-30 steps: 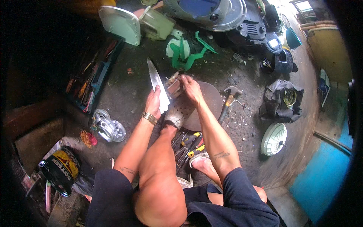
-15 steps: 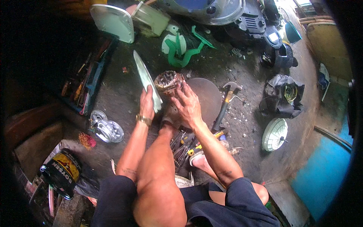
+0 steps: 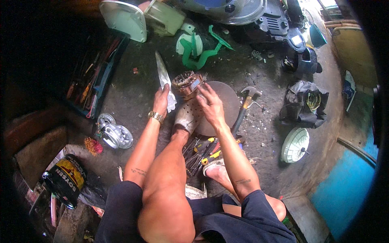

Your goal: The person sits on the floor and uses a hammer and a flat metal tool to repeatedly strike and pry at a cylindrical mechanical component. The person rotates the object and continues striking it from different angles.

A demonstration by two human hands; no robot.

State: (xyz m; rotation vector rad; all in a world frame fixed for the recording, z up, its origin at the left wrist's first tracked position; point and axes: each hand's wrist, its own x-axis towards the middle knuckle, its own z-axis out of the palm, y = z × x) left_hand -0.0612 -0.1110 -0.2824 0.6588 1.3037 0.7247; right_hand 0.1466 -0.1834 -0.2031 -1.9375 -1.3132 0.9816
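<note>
My left hand (image 3: 161, 99), with a metal-banded watch on the wrist, is closed around the lower part of a long, pale, pointed strip (image 3: 163, 73) of thin, glossy, creased material. The strip points away from me, just left of a motor stator (image 3: 187, 86) with a rusty core and dark windings. My right hand (image 3: 211, 106) is at the stator's right side, fingers spread and slightly bent. Whether its fingertips touch the stator is hard to tell. The stator rests at the toe of my perforated clog (image 3: 188, 115), beside a round flat disc (image 3: 223, 105).
A claw hammer (image 3: 245, 106) lies right of the disc. Hand tools (image 3: 204, 150) are piled between my feet. A blue toolbox (image 3: 99, 81) and metal motor housing (image 3: 114, 133) sit left. Farther off are green plastic parts (image 3: 196, 56); a pale round cover (image 3: 295, 146) lies right.
My right hand has shifted right, off the stator's front, uncovering a label on its side. The strip in my left hand has swung more upright and moved slightly right.
</note>
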